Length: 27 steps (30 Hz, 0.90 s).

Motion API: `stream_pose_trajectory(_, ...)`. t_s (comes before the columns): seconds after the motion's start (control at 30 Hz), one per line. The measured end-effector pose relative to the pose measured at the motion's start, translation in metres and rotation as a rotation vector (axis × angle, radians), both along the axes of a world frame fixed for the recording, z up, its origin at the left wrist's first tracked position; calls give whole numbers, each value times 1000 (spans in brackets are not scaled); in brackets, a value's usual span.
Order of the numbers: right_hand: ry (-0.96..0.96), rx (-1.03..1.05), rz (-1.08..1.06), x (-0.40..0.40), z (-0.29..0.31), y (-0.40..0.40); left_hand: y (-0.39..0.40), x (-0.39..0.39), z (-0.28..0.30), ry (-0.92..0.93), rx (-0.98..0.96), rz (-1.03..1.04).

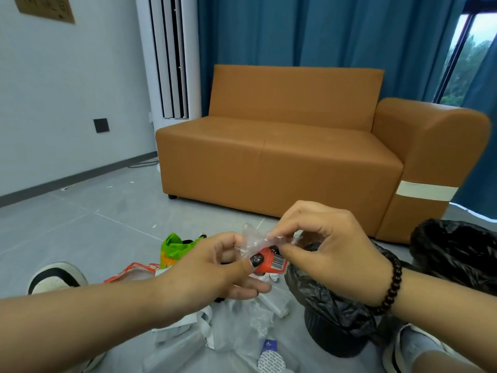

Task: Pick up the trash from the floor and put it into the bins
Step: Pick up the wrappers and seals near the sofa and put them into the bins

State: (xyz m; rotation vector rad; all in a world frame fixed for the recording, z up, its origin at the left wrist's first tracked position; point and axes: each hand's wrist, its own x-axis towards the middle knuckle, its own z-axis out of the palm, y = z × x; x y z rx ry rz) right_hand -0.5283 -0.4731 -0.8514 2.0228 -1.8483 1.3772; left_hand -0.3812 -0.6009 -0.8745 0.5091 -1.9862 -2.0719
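Scattered nearest on the grey tiled floor point(80, 227): clear plastic wrappers and white paper scraps point(231, 332). Just above, held between both hands: a small red packet with a barcode, wrapped in crinkled clear film point(271, 258). Left hand point(215, 267) with thumb and fingers pinching one end; right hand point(322, 251) pinching the film. Close under the right hand, a black-lined bin point(330, 316); beyond, another point(457, 251). Likely mid-carry; next, release over the near bin's mouth.

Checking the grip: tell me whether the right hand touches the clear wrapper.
Touching. The head view shows the right hand pinching the clear wrapper between fingertips.
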Motion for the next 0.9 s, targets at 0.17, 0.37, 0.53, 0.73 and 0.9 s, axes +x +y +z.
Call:
stream_pose_trajectory(0.17, 351, -106, -32, -3, -4, 6, 4, -1, -1, 4, 234, -29)
stream_pose_trajectory(0.37, 769, -92, -86, -7, -4, 9, 1, -1, -2, 75, 424, -31)
stream_pose_trajectory(0.53, 582, 12, -43, -5, -14, 8, 3, -1, -8, 34, 194, 9)
stream_pose_trajectory(0.73, -581, 453, -65, 5, -7, 12, 4, 1, -17, 36, 128, 42)
stream_pose_trajectory(0.9, -752, 423, -69, 7, -13, 11, 1, -1, -20, 73, 79, 65)
